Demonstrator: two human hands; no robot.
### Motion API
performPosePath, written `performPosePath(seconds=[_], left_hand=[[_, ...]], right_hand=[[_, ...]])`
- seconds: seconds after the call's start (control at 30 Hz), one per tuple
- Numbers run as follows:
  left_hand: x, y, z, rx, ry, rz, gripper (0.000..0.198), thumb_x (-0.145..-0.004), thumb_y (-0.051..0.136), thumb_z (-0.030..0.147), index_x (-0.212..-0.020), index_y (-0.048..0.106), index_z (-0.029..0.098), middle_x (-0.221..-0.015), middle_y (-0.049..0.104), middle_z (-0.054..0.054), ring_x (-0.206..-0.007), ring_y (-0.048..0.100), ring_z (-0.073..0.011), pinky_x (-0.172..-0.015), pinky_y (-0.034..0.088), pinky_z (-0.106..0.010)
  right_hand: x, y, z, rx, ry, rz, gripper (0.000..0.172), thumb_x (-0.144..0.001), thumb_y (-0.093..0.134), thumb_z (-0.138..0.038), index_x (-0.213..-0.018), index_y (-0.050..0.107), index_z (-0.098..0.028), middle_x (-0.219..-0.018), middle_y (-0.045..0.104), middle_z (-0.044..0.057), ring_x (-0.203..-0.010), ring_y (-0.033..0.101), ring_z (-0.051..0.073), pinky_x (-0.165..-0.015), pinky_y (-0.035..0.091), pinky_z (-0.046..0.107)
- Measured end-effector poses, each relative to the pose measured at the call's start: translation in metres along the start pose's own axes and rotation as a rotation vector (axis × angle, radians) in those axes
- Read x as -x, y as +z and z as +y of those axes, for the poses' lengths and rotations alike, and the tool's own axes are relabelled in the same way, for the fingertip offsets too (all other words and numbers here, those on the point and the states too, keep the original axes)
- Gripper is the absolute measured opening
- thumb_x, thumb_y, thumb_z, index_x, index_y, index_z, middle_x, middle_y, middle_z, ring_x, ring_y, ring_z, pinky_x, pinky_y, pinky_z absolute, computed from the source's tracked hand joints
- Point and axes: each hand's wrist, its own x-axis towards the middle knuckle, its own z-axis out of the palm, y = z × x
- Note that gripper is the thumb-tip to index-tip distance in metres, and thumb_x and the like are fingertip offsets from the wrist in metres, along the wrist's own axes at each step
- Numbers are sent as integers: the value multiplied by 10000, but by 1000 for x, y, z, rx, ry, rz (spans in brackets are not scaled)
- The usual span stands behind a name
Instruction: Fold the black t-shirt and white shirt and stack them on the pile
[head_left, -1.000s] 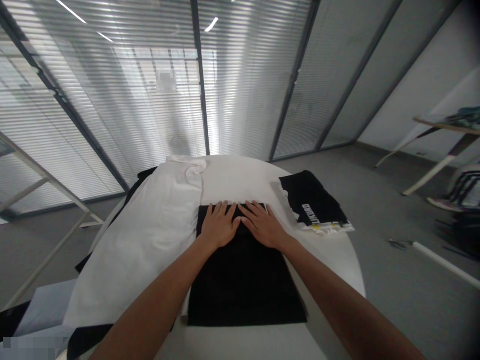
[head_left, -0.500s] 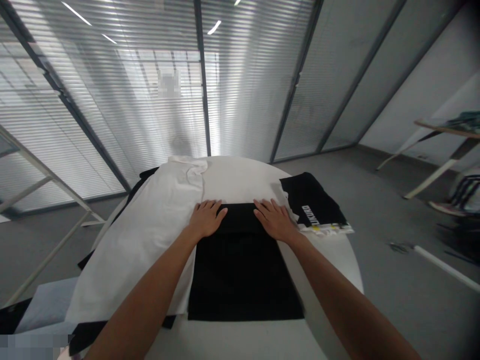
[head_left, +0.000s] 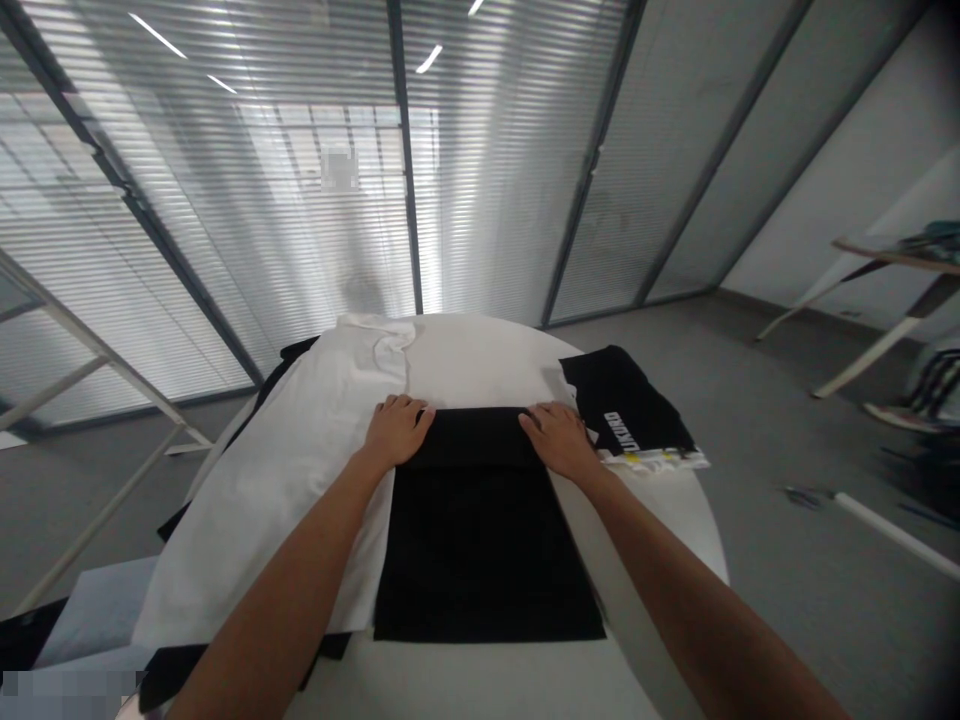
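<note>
Left hand (head_left: 395, 432): flat, palm down, fingers stretched and together, gripping nothing. It rests on the far left corner of the black cloth (head_left: 484, 540), with the fingertips pointing to the upper right of the frame.

Right hand (head_left: 561, 440): likewise flat and unclenched, palm down on the far right corner of the same cloth, fingertips pointing to the upper left.

Black cloth: lies at the centre of the frame on the round white counter (head_left: 480, 685). Its long axis runs from the hands straight down toward the bottom edge of the frame. A folded band forms the far edge and spans the gap between the two hands. Each hand touches its own corner, and neither is nearer than the other.

Left of the cloth: a white shirt (head_left: 300, 480), spread out, touching the cloth's left edge and running under the left hand's outer side.

Right of the cloth: a folded black shirt (head_left: 626, 410) with white lettering, just beside the right hand, apart from the cloth.

Beyond, across the upper frame: a glass wall (head_left: 480, 180) with blinds.
</note>
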Motion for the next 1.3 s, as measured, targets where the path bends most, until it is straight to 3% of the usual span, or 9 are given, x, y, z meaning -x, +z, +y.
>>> performPosePath(seconds=[0.23, 0.73, 0.93, 1.1, 1.3], left_hand=[[-1, 2, -7, -88, -47, 31, 447, -948, 323, 452, -963, 690, 198, -1018, 622, -114, -1034, 518, -277, -901, 392, -419], [-1, 5, -7, -73, -64, 39, 368, -941, 342, 452, -975, 609, 200, -1058, 615, -107, -1039, 518, -267, -904, 372, -414], [-1, 1, -5, -70, -82, 20, 350, -942, 345, 449, -984, 584, 197, -1059, 627, -103, -1046, 522, -260, -908, 372, -402], [-2, 0, -7, 23, -74, 41, 333, -933, 362, 448, -963, 586, 204, -1015, 652, -97, -1011, 542, -269, -896, 385, -426], [-7, -2, -16, 278, -66, 22, 232, -887, 428, 351, -910, 623, 227, -943, 670, -45, -953, 582, -223, -891, 426, -364]], right_hand=[[0, -1, -8, -38, 46, -46, 436, -943, 397, -465, -1223, 580, -184, -1280, 566, 110, -1233, 457, 284, -1054, 289, 464], [2, -9, -15, -108, 79, -50, 445, -939, 386, -460, -1293, 547, -244, -1248, 603, 81, -1208, 498, 287, -1033, 317, 494], [0, -13, -15, -230, 20, -31, 470, -880, 493, -356, -1295, 549, -142, -1229, 614, 118, -1127, 555, 237, -1023, 367, 365], [-1, -19, -12, -437, 119, -32, 453, -801, 552, -261, -1249, 583, -196, -1078, 673, 66, -904, 631, 183, -868, 459, 307], [-3, -19, -10, -548, 170, -53, 456, -766, 561, -226, -1220, 591, -208, -1033, 682, 50, -827, 644, 167, -792, 468, 299]])
